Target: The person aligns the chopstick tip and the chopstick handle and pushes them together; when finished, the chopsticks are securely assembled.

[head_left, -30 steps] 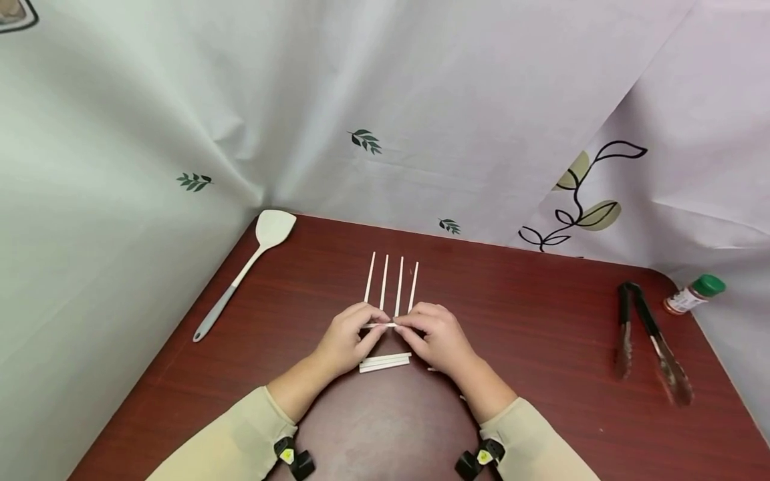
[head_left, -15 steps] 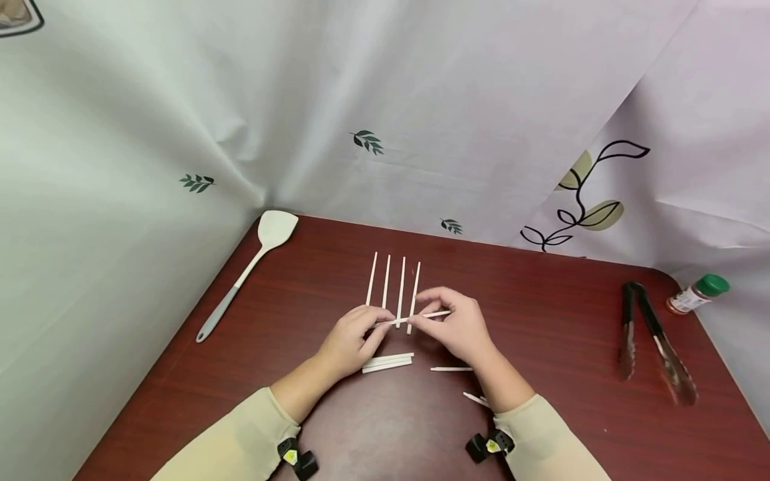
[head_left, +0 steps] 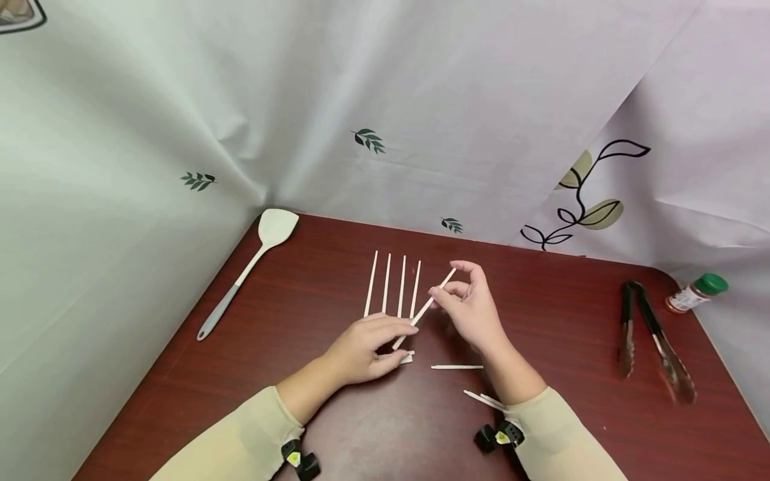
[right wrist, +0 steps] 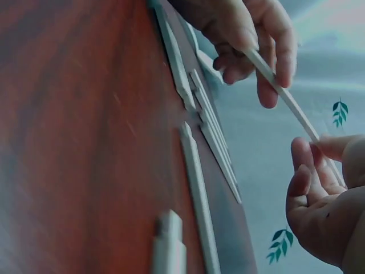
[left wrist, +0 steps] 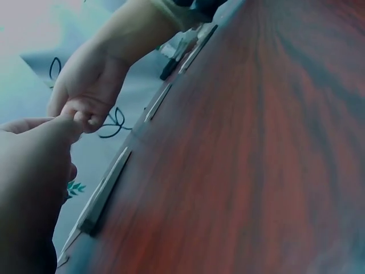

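My right hand (head_left: 472, 308) pinches a thin white stick (head_left: 424, 308) between thumb and fingers, tilted with its upper end toward the back right. Loosely spread, my left hand (head_left: 363, 349) has its fingertips right at the stick's lower part; in the right wrist view its thumb is at the end of the stick (right wrist: 293, 107). Behind the hands lies a row of several similar sticks (head_left: 402, 287), side by side, their near ends partly hidden by the left hand. A small bundle of sticks (head_left: 407, 359) shows beneath that hand, mostly covered.
One loose stick (head_left: 457, 367) lies left of my right forearm, with more sticks (head_left: 481, 399) nearer me, partly under it. A white spatula (head_left: 245, 270) with a grey handle rests at the left edge. Tongs (head_left: 652, 327) and a green-capped jar (head_left: 692, 296) are far right. Patterned cloth (head_left: 385, 100) hangs behind.
My right hand has moved right and away from me, swinging the stick from level across to a steep slant. The left hand's fingers have spread from their pinch and uncovered its lower end.
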`<state>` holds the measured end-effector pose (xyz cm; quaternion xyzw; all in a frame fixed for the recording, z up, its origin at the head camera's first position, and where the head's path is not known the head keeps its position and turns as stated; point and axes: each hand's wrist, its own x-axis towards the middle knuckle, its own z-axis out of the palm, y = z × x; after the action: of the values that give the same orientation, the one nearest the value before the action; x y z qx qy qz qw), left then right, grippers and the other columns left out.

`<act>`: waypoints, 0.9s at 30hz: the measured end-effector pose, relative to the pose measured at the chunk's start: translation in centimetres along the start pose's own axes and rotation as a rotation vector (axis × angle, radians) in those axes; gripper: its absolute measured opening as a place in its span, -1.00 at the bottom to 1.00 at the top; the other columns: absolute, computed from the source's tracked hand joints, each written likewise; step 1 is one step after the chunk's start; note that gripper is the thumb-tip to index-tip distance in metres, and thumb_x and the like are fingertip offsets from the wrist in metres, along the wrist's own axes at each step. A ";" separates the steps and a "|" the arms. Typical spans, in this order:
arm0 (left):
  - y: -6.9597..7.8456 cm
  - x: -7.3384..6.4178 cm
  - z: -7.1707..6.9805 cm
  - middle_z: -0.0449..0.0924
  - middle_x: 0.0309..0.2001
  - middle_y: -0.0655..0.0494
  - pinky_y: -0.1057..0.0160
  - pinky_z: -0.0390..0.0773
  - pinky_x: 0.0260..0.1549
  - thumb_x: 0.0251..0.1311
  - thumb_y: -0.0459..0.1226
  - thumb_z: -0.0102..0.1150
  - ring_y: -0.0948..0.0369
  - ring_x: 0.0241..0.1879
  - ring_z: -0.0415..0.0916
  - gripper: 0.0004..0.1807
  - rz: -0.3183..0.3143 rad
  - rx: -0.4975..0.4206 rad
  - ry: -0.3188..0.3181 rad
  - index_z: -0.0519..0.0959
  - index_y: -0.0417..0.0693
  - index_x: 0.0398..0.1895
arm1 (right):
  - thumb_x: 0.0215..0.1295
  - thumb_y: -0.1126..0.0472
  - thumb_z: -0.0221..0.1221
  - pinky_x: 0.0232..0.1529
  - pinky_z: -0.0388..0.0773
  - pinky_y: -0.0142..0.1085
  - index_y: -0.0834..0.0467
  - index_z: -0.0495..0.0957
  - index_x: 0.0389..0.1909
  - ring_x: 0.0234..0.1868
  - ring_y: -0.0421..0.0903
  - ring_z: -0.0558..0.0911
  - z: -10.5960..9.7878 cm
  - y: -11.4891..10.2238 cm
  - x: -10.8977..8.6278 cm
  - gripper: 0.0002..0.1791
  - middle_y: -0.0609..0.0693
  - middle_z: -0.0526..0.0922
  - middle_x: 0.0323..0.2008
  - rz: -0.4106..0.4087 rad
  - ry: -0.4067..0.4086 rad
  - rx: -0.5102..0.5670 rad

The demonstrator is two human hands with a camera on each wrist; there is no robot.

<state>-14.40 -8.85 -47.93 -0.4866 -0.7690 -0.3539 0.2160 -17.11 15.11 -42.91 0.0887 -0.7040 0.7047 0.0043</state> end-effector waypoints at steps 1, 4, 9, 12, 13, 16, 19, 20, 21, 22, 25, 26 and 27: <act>0.0 0.1 0.1 0.74 0.14 0.00 0.12 0.62 0.14 0.11 -0.36 0.50 0.13 0.10 0.70 -0.48 0.017 -0.006 -0.014 0.68 -0.20 0.20 | 0.39 0.51 0.29 -0.20 0.76 -0.13 0.23 0.20 0.41 -0.38 0.03 0.76 -0.2 -0.1 0.2 -0.32 0.25 0.73 -0.31 -0.001 -0.007 -0.018; 0.0 0.5 0.6 0.72 0.20 -0.04 0.12 0.59 0.18 0.14 -0.31 0.51 0.12 0.15 0.67 -0.44 0.036 0.000 -0.059 0.67 -0.20 0.25 | 0.41 0.48 0.29 -0.27 0.72 -0.17 0.22 0.26 0.45 -0.38 0.10 0.74 -0.9 -0.3 0.9 -0.33 0.28 0.72 -0.31 -0.002 -0.032 -0.086; 0.3 1.4 1.7 0.71 0.22 0.02 0.13 0.56 0.19 0.30 -0.20 0.47 0.15 0.16 0.65 -0.49 -0.003 0.092 -0.116 0.67 -0.12 0.30 | 0.42 0.40 0.34 -0.32 0.67 -0.20 0.20 0.35 0.50 -0.34 0.31 0.72 -2.0 -0.1 2.1 -0.33 0.28 0.73 -0.31 0.022 -0.068 -0.197; 0.4 2.2 2.5 0.71 0.22 0.13 0.13 0.54 0.18 0.33 -0.12 0.46 0.18 0.15 0.63 -0.50 -0.060 0.168 -0.135 0.67 -0.04 0.30 | 0.44 0.34 0.34 -0.31 0.65 -0.22 0.20 0.38 0.51 -0.33 0.30 0.71 -2.6 0.2 2.9 -0.34 0.36 0.73 -0.26 0.046 -0.071 -0.244; 0.5 2.5 2.8 0.70 0.23 0.16 0.12 0.54 0.17 0.33 -0.09 0.46 0.18 0.15 0.62 -0.49 -0.082 0.193 -0.140 0.67 -0.01 0.30 | 0.45 0.32 0.33 -0.29 0.65 -0.22 0.20 0.40 0.50 -0.32 0.27 0.71 -2.8 0.3 3.2 -0.36 0.35 0.73 -0.24 0.052 -0.068 -0.264; 0.5 3.2 3.4 0.66 0.25 0.18 0.09 0.51 0.18 0.29 -0.04 0.48 0.15 0.16 0.57 -0.48 -0.129 0.250 -0.146 0.68 0.03 0.27 | 0.47 0.28 0.30 -0.27 0.59 -0.27 0.22 0.46 0.48 -0.25 0.16 0.67 -3.3 0.6 4.2 -0.41 0.28 0.72 -0.19 0.073 -0.058 -0.346; 0.4 3.7 3.8 0.63 0.30 0.16 0.05 0.49 0.22 0.28 -0.01 0.49 0.12 0.21 0.54 -0.49 -0.155 0.285 -0.157 0.70 0.05 0.25 | 0.47 0.26 0.26 -0.20 0.52 -0.29 0.22 0.52 0.44 -0.13 0.06 0.60 -3.5 0.9 5.1 -0.46 0.19 0.69 -0.08 0.095 -0.043 -0.448; 0.3 3.8 3.9 0.63 0.31 0.16 0.03 0.48 0.24 0.28 -0.01 0.48 0.11 0.22 0.53 -0.49 -0.161 0.294 -0.164 0.71 0.05 0.24 | 0.47 0.26 0.25 -0.17 0.49 -0.28 0.22 0.54 0.43 -0.09 0.05 0.58 -3.6 1.0 5.3 -0.47 0.19 0.68 -0.04 0.106 -0.039 -0.475; 0.3 3.9 4.0 0.63 0.33 0.17 0.02 0.47 0.25 0.29 0.00 0.48 0.11 0.24 0.52 -0.50 -0.166 0.303 -0.171 0.71 0.05 0.24 | 0.46 0.26 0.25 -0.13 0.47 -0.26 0.22 0.55 0.41 -0.05 0.05 0.57 -3.6 1.2 5.6 -0.48 0.19 0.66 0.00 0.117 -0.038 -0.501; 0.2 3.9 4.1 0.62 0.34 0.17 0.01 0.46 0.25 0.30 0.01 0.46 0.11 0.25 0.52 -0.51 -0.172 0.312 -0.181 0.71 0.06 0.23 | 0.46 0.26 0.24 -0.08 0.47 -0.23 0.22 0.56 0.41 -0.01 0.06 0.56 -3.6 1.3 5.8 -0.48 0.19 0.66 0.03 0.126 -0.042 -0.521; 0.0 4.1 4.2 0.61 0.36 0.20 0.00 0.46 0.23 0.31 0.04 0.45 0.12 0.27 0.50 -0.52 -0.196 0.333 -0.213 0.72 0.09 0.22 | 0.44 0.27 0.23 0.08 0.48 -0.09 0.24 0.55 0.41 0.10 0.13 0.57 -3.6 1.8 6.4 -0.47 0.24 0.63 0.11 0.139 -0.071 -0.567; 0.0 4.1 4.3 0.61 0.36 0.20 0.00 0.46 0.22 0.30 0.04 0.45 0.12 0.28 0.50 -0.53 -0.206 0.335 -0.224 0.72 0.10 0.21 | 0.44 0.27 0.23 0.13 0.48 -0.03 0.24 0.55 0.41 0.13 0.15 0.57 -3.6 2.0 6.6 -0.47 0.25 0.63 0.13 0.141 -0.082 -0.584; -0.1 4.1 4.4 0.61 0.35 0.20 0.00 0.46 0.21 0.30 0.05 0.45 0.12 0.28 0.50 -0.53 -0.215 0.340 -0.233 0.73 0.10 0.20 | 0.43 0.27 0.23 0.18 0.48 0.02 0.24 0.55 0.41 0.16 0.18 0.57 -3.5 2.2 6.8 -0.47 0.26 0.63 0.14 0.136 -0.095 -0.602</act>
<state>-16.22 -3.16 -48.07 -0.3958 -0.8848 -0.1818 0.1658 -24.47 17.79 -44.21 0.0690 -0.8848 0.4583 -0.0494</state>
